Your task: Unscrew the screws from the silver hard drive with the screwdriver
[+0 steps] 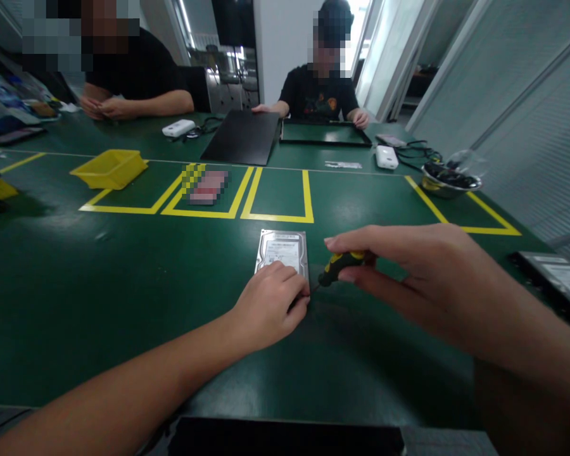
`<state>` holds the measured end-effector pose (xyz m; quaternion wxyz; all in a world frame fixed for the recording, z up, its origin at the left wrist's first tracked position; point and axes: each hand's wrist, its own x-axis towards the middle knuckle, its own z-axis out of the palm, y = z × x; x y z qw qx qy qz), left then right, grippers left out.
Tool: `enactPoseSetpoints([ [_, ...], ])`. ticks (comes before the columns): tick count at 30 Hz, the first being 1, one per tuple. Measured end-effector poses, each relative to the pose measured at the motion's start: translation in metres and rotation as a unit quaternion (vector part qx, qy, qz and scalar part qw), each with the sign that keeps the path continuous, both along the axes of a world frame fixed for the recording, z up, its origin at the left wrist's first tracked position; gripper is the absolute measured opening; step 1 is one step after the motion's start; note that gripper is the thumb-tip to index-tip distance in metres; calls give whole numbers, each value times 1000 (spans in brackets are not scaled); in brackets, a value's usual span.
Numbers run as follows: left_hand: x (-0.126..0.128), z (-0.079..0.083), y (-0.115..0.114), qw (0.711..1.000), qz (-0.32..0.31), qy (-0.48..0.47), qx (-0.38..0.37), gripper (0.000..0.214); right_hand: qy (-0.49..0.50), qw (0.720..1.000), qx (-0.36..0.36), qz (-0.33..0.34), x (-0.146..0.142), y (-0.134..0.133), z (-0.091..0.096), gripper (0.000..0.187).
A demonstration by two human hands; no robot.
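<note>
A silver hard drive with a white label lies flat on the green table in front of me. My left hand rests over its near end, fingers curled around the near right corner and covering that part. My right hand grips the black and yellow handle of a screwdriver between thumb and fingers. The screwdriver leans down to the left, its thin shaft pointing to the drive's near right edge by my left fingertips. Whether the tip touches the drive cannot be made out.
Yellow tape boxes mark the green table. A yellow bin stands at left. At right are a bowl of dark parts and another hard drive. Across sit two people, one with a black panel and a frame.
</note>
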<state>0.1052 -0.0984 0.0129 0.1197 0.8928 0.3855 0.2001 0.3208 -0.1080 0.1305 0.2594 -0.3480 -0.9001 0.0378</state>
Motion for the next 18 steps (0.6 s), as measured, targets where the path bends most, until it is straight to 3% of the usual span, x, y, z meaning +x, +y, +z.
enactPoseSetpoints([
  [4, 0, -1, 0, 1000, -1, -6, 1, 7, -61, 995, -39, 69, -1, 5, 16, 17],
  [9, 0, -2, 0, 1000, 4, -7, 9, 7, -97, 985, -120, 78, -5, 9, 30, 24],
  [18, -1, -6, 0, 999, 7, -13, 47, 10, -71, 981, -147, 106, -12, 12, 28, 12],
])
